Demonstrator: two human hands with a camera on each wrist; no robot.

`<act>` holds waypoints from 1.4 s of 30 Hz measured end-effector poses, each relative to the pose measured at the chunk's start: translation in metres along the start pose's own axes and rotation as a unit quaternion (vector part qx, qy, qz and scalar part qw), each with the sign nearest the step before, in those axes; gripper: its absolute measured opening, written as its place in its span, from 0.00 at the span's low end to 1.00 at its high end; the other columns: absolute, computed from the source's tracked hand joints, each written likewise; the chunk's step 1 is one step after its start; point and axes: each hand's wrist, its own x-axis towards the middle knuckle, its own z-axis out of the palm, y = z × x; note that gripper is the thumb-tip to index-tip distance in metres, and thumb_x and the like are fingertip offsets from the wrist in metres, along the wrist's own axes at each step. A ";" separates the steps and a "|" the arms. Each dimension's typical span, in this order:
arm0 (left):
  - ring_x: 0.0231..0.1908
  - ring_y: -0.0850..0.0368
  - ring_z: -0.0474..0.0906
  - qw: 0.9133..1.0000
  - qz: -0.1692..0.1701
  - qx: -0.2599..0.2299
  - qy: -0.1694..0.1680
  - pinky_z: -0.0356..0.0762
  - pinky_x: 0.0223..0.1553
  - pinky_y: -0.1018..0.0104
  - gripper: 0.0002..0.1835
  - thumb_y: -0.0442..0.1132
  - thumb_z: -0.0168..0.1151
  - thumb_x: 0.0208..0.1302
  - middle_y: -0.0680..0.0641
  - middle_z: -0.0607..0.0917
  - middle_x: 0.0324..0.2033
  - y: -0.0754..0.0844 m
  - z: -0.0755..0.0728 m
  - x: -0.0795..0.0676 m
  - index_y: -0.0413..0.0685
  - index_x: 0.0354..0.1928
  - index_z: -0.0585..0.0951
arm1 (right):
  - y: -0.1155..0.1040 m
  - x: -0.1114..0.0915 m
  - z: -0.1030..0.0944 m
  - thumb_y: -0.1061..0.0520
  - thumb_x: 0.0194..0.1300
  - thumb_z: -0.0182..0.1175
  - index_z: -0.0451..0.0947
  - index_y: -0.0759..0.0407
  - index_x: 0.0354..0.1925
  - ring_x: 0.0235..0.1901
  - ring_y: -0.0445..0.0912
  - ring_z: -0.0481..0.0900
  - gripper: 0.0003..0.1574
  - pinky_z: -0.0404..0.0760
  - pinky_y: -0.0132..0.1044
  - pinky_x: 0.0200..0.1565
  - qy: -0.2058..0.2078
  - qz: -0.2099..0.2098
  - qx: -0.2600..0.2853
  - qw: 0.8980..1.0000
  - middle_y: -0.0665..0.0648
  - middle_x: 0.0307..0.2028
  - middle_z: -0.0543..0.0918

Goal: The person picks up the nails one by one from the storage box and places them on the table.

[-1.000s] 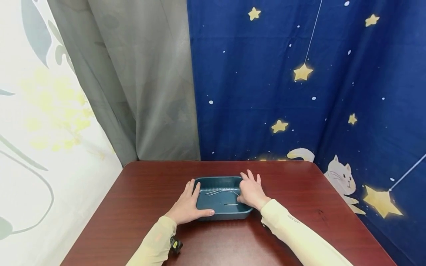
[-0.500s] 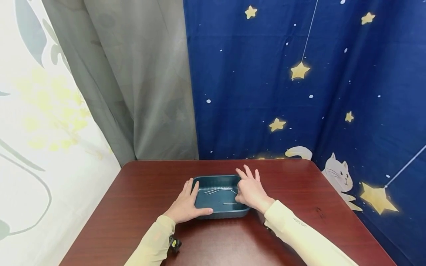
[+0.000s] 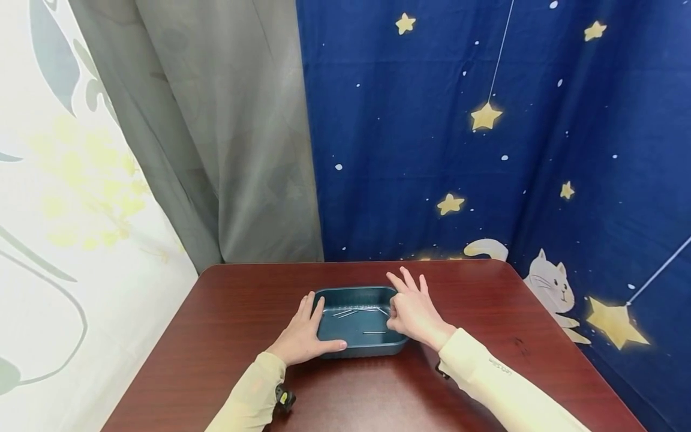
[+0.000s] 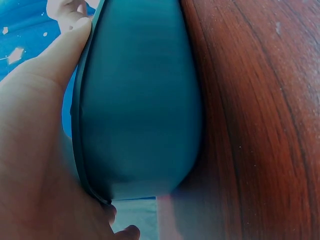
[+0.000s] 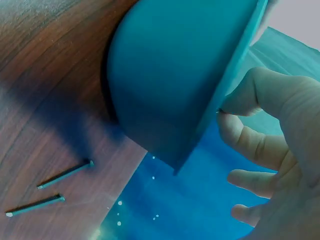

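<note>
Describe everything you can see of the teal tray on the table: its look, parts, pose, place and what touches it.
The teal tray is a shallow rectangular dish with rounded corners and a thin raised rim, plastic by its look. It sits flat and upright near the middle of the dark red wooden table. Several thin nails lie loose inside. The left hand rests against its left wall, thumb along the near rim; the right hand pinches its right rim.

Small print on the right sleeve (image 3: pixel 499 371) is unreadable
</note>
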 end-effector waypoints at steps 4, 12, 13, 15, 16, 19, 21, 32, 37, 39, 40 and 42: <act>0.68 0.49 0.35 1.000 0.000 0.001 0.000 0.56 0.58 0.45 0.65 0.82 0.50 0.33 0.50 0.36 0.70 -0.001 0.001 0.000 0.52 0.71 0.45 | 0.003 -0.001 -0.006 0.50 0.33 0.65 0.66 0.36 0.06 0.67 0.56 0.40 0.17 0.37 0.67 0.56 0.010 -0.003 -0.003 1.000 0.56 0.64 0.62; 0.68 0.49 0.34 1.000 0.001 0.002 -0.001 0.55 0.59 0.46 0.65 0.82 0.50 0.33 0.50 0.35 0.69 -0.002 0.005 0.001 0.52 0.71 0.45 | 0.010 -0.009 -0.011 0.50 0.34 0.67 0.66 0.35 0.06 0.67 0.57 0.41 0.18 0.32 0.66 0.57 0.019 0.001 0.004 1.000 0.57 0.63 0.62; 0.68 0.49 0.34 1.000 0.002 0.001 -0.001 0.55 0.59 0.46 0.65 0.82 0.50 0.34 0.50 0.35 0.69 -0.002 0.005 0.001 0.52 0.71 0.45 | 0.011 -0.010 -0.012 0.50 0.34 0.67 0.66 0.35 0.07 0.67 0.56 0.41 0.18 0.32 0.66 0.57 0.020 0.003 0.003 1.000 0.57 0.63 0.63; 0.68 0.49 0.34 1.000 0.004 0.000 0.002 0.55 0.59 0.47 0.64 0.81 0.51 0.35 0.50 0.35 0.69 -0.001 0.004 0.000 0.52 0.71 0.45 | 0.013 -0.012 -0.014 0.50 0.34 0.67 0.66 0.35 0.07 0.67 0.55 0.41 0.18 0.32 0.65 0.57 0.021 0.010 0.005 1.000 0.56 0.63 0.62; 0.68 0.49 0.34 1.000 0.005 0.000 0.003 0.54 0.59 0.47 0.64 0.81 0.51 0.35 0.50 0.35 0.69 -0.001 0.003 0.000 0.52 0.71 0.45 | 0.015 -0.013 -0.015 0.50 0.34 0.67 0.66 0.35 0.07 0.67 0.55 0.41 0.18 0.32 0.65 0.57 0.022 0.014 0.007 1.000 0.55 0.63 0.63; 0.68 0.49 0.35 1.000 0.006 0.003 0.005 0.54 0.60 0.47 0.64 0.81 0.50 0.35 0.49 0.35 0.69 0.000 0.003 0.000 0.52 0.71 0.45 | 0.018 -0.017 -0.018 0.50 0.34 0.66 0.66 0.35 0.07 0.67 0.54 0.40 0.18 0.32 0.64 0.58 0.024 0.023 0.011 0.999 0.55 0.63 0.62; 0.68 0.49 0.35 1.000 0.004 0.005 0.004 0.54 0.59 0.47 0.64 0.82 0.50 0.34 0.50 0.35 0.69 0.000 0.003 0.000 0.54 0.71 0.44 | 0.021 -0.020 -0.020 0.50 0.34 0.66 0.65 0.35 0.07 0.67 0.54 0.40 0.18 0.32 0.64 0.58 0.026 0.027 0.013 0.999 0.55 0.63 0.62; 0.68 0.51 0.33 1.000 -0.006 0.005 -0.005 0.55 0.58 0.46 0.63 0.80 0.52 0.36 0.52 0.33 0.69 -0.003 0.005 0.002 0.58 0.71 0.42 | 0.040 -0.037 -0.022 0.51 0.35 0.66 0.65 0.35 0.07 0.67 0.56 0.42 0.19 0.32 0.66 0.57 0.034 0.038 0.014 0.999 0.57 0.62 0.64; 0.68 0.49 0.35 1.000 0.004 0.000 0.004 0.56 0.58 0.45 0.63 0.79 0.53 0.36 0.50 0.35 0.69 -0.002 0.004 0.002 0.53 0.71 0.46 | 0.048 -0.043 -0.019 0.51 0.36 0.66 0.65 0.35 0.06 0.67 0.56 0.43 0.19 0.33 0.65 0.57 0.037 0.049 0.020 0.998 0.57 0.62 0.64; 0.68 0.49 0.35 1.000 0.004 0.002 0.003 0.56 0.58 0.44 0.63 0.80 0.52 0.36 0.50 0.35 0.69 -0.002 0.004 0.002 0.53 0.71 0.46 | 0.051 -0.045 -0.018 0.50 0.36 0.65 0.65 0.35 0.06 0.67 0.56 0.43 0.18 0.33 0.65 0.57 0.037 0.053 0.020 0.998 0.57 0.62 0.64; 0.68 0.49 0.35 1.000 0.005 0.003 0.003 0.56 0.58 0.44 0.63 0.80 0.52 0.36 0.50 0.35 0.69 -0.002 0.005 0.002 0.53 0.71 0.46 | 0.052 -0.046 -0.018 0.50 0.36 0.65 0.65 0.35 0.06 0.67 0.56 0.43 0.18 0.32 0.65 0.57 0.036 0.056 0.021 0.998 0.57 0.62 0.64; 0.68 0.49 0.34 1.000 0.004 0.003 0.003 0.56 0.58 0.44 0.64 0.80 0.52 0.35 0.50 0.35 0.69 -0.002 0.004 0.002 0.53 0.71 0.46 | 0.054 -0.047 -0.017 0.51 0.37 0.65 0.66 0.35 0.06 0.67 0.56 0.43 0.18 0.32 0.65 0.57 0.036 0.059 0.023 0.997 0.57 0.62 0.64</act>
